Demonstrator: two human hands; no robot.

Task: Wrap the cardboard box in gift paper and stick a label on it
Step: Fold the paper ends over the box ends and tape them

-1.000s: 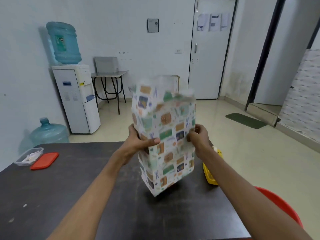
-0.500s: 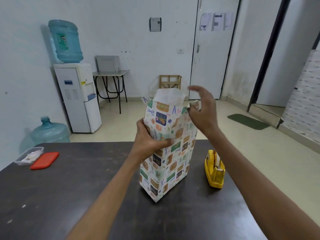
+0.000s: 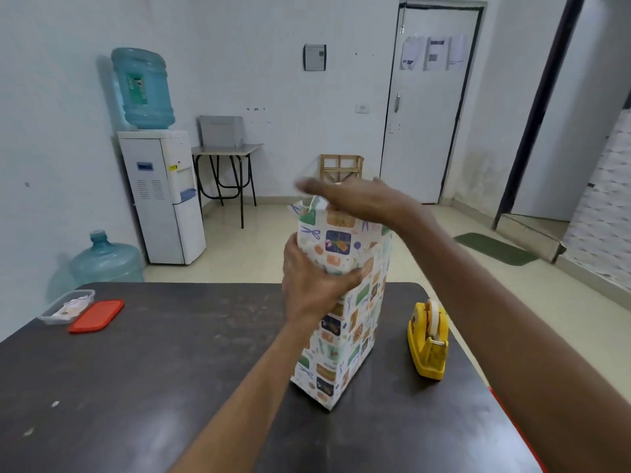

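Paper (image 3: 336,356) covers box (image 3: 345,319) sides; it stands upright mid-frame on table (image 3: 170,353). L hand (image 3: 309,285) grips its side, thumb across front. R hand (image 3: 355,199), fingers straight, flattens top flap. Left to do, I reckon: tape top w/ dispenser (image 3: 428,343), add label.

Counter (image 3: 170,370): dark top, scuffed and flecked with pale specks, far corners rounded. Right of centre, one tall box (image 3: 341,336) standing on end, covered in patterned gift paper (image 3: 336,240) whose top is loose and open; near its right side but apart from it, one yellow tape dispenser (image 3: 428,339) loaded with a roll. At the far left edge, one clear plastic container (image 3: 66,307) holding pale contents that cannot be made out, with a flat red lid (image 3: 96,315) lying against its right side.
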